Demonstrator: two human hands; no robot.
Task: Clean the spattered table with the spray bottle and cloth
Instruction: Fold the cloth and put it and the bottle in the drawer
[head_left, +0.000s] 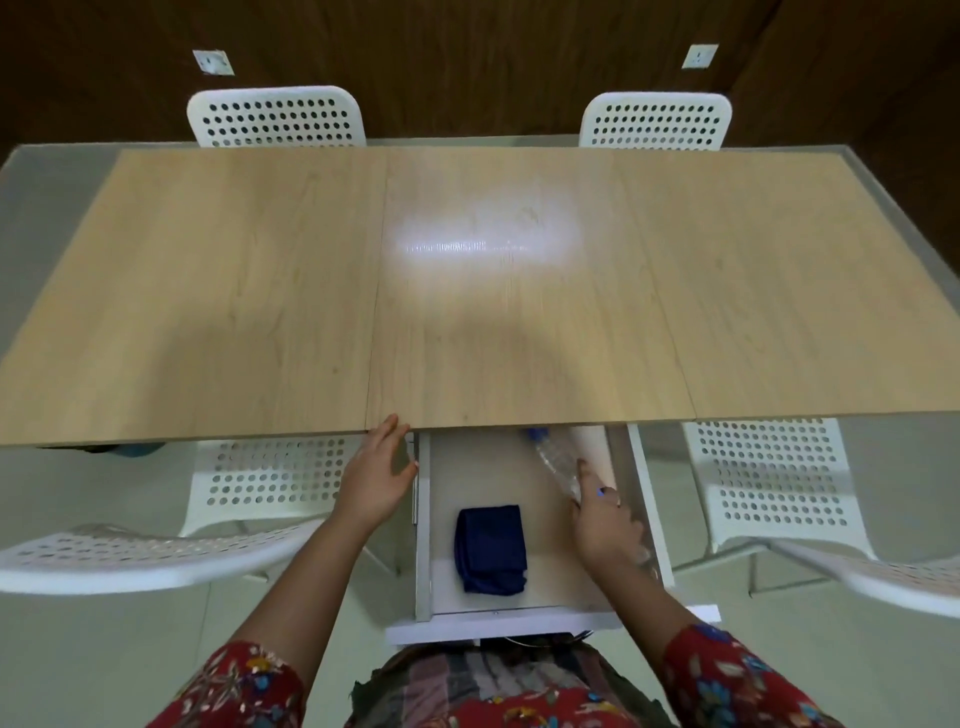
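Two hands are in play at the near edge of the table (260, 286), right at 6 o'clock, where a drawer (423, 519) stands pulled out toward the person. The left hand (376, 475) sits at the drawer's 10 o'clock corner: fingers straight and loosely spread, tips touching the table's edge, thumb pointing at the drawer's left wall, nothing in its grasp. Over to the right hand (605, 519), and it's down inside the drawer, at about 3 o'clock, laid over the spray bottle (553, 457). Its fingers bend round the clear body with the index finger stretched along it. That bottle lies on its side against the drawer's right wall, blue top aimed at 12 o'clock under the tabletop, base poking out behind the wrist at 5 o'clock. The cloth (491, 548), dark blue and folded, lies flat on the drawer floor at 7 o'clock, apart from both hands.

On the tabletop, a bright glare patch sits just past centre toward 12 o'clock, with faint marks in it. White perforated chairs stand at 11 o'clock (275, 117) and 1 o'clock (657, 122) beyond the far edge, and more at 8 o'clock (260, 483) and 4 o'clock (774, 478) on the near side. Red floral sleeves (727, 675) frame the bottom.
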